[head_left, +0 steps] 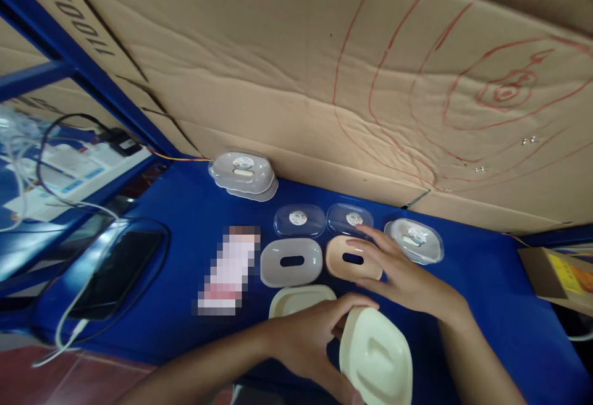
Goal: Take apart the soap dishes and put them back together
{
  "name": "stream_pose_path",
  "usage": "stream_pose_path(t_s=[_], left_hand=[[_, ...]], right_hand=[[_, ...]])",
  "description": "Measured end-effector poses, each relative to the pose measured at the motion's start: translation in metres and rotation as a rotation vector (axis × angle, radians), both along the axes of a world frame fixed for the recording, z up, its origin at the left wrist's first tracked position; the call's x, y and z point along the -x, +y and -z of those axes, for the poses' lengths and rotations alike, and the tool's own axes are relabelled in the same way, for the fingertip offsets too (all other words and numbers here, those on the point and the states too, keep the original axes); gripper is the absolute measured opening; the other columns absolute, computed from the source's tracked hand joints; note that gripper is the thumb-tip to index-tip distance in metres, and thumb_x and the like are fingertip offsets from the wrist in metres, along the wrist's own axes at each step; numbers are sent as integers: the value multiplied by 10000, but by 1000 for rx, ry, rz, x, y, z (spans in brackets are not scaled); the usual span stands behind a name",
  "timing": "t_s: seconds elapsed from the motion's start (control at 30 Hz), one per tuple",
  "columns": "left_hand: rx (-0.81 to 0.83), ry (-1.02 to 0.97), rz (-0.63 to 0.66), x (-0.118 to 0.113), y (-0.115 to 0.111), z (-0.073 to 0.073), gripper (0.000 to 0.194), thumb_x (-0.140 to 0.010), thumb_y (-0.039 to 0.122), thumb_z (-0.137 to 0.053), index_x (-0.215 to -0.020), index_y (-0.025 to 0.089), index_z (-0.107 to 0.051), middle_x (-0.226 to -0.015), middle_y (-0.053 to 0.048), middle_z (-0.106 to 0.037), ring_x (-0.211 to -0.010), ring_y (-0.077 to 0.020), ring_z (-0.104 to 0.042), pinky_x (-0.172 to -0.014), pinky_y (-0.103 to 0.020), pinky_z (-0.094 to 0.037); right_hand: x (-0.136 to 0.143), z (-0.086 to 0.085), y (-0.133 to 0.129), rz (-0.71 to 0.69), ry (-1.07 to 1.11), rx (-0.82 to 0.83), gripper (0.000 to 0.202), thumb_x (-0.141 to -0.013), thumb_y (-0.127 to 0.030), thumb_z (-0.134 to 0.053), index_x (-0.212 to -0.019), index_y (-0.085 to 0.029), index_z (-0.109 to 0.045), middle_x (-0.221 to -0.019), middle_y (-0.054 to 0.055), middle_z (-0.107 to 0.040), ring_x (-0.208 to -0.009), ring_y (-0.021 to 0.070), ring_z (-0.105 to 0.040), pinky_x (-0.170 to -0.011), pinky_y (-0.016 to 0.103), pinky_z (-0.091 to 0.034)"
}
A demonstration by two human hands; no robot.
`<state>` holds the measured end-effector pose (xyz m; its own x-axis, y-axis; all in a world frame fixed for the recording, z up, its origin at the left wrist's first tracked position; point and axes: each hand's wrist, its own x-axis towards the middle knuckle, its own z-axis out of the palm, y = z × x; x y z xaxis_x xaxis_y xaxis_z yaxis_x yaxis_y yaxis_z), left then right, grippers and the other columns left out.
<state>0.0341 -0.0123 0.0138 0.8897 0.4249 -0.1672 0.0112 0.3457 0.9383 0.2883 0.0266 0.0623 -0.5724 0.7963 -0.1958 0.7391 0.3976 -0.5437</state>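
My left hand (308,343) grips a pale green oval plastic dish (377,359) by its left side, tilted up off the table near the front. A raised shape shows in the dish's middle. My right hand (407,275) reaches over a peach oval tray (340,263) with a central slot. Its fingers are spread around the tray's right end; whether they touch it I cannot tell. Left of it lies a grey slotted tray (291,245). A second pale green dish (301,299) lies partly behind my left hand. Two clear lids (296,230) with round labels lie behind the trays.
Stacked clear-lidded containers (243,172) stand at the back left; another labelled one (416,240) sits to the right. A cardboard wall (278,84) rises behind the blue table (185,207). A phone-like black device (118,275) with cables lies left; a cardboard box (537,272) stands right.
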Motion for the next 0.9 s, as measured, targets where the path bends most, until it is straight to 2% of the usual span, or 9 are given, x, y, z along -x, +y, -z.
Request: stream_pose_path(t_s=[0.07, 0.17, 0.23, 0.3, 0.47, 0.53, 0.63, 0.73, 0.9], left_hand=[[-17, -67, -147, -1, -2, -1, 1128, -518, 370, -1039, -1486, 282, -468, -1397, -109, -642, -1288, -350, -626, -1121, -534, -485], [2, -170, -328, -3, -4, 1, 1071, -607, 345, -1012, -1500, 285, -423, -1460, -123, -604, -1333, -340, -598, -1137, -529, -471], [14, -228, -379, -3, -2, 2, 1025, -688, 348, -970, -1526, 292, -382, -1501, -132, -581, -1357, -337, -593, -1130, -525, -485], [-54, -216, -375, -2, 0, 0, 1002, -736, 372, -938, -1550, 290, -360, -1554, -145, -541, -1377, -343, -587, -1133, -522, -496], [-579, 170, -352, 16, -18, -2, 1056, -842, 493, -852, -1657, 330, -201, -1697, -148, -386, -1533, -353, -429, -1231, -534, -411], [-864, 332, -457, 26, -35, 3, 948, -931, 463, -762, -1669, 317, -185, -1721, -155, -337, -1571, -345, -366, -1228, -529, -407], [-1254, 709, -706, 36, -58, 17, 734, -984, 375, -694, -1625, 277, -351, -1710, -175, -353, -1574, -375, -341, -1264, -608, -264], [-1409, 985, -729, 37, -68, 31, 723, -976, 440, -688, -1604, 211, -409, -1685, -220, -392, -1528, -411, -405, -1265, -661, -148], [-1486, 1058, -599, 36, -62, 47, 656, -997, 432, -637, -1584, 198, -458, -1635, -188, -494, -1507, -383, -447, -1272, -606, -152]], right_hand=[[-12, -17, -9, 23, 72, -26, 650, -1049, -429, -594, -1634, -433, -309, -1759, 15, -252, -1615, 320, -277, -1290, 539, -331], [-16, -29, -28, -72, 113, 64, 900, -958, -554, -715, -1679, -408, -197, -1750, 45, -288, -1594, 345, -325, -1274, 515, -382], [-10, -21, -43, -104, 108, 118, 1119, -849, -587, -825, -1697, -375, -127, -1749, 81, -282, -1586, 374, -333, -1263, 527, -399], [-2, -6, -60, -44, 105, 96, 1170, -839, -533, -845, -1703, -348, -77, -1748, 108, -268, -1585, 380, -328, -1258, 546, -401], [-15, 27, -101, 140, 13, -29, 1034, -916, -375, -742, -1701, -332, -71, -1744, 110, -276, -1590, 378, -309, -1248, 593, -395], [-30, 33, -115, 186, -87, -64, 996, -915, -335, -729, -1699, -355, -114, -1742, 81, -299, -1593, 385, -301, -1252, 620, -372], [-44, 44, -128, 143, -178, -81, 982, -901, -276, -733, -1694, -378, -162, -1736, 50, -331, -1584, 370, -331, -1258, 611, -359], [-40, 59, -128, 55, -197, -134, 977, -916, -260, -748, -1698, -360, -171, -1735, 60, -340, -1563, 349, -380, -1254, 581, -373], [-22, 81, -118, -79, -185, -304, 900, -974, -321, -739, -1695, -331, -200, -1710, 86, -389, -1542, 337, -421, -1237, 601, -378]])
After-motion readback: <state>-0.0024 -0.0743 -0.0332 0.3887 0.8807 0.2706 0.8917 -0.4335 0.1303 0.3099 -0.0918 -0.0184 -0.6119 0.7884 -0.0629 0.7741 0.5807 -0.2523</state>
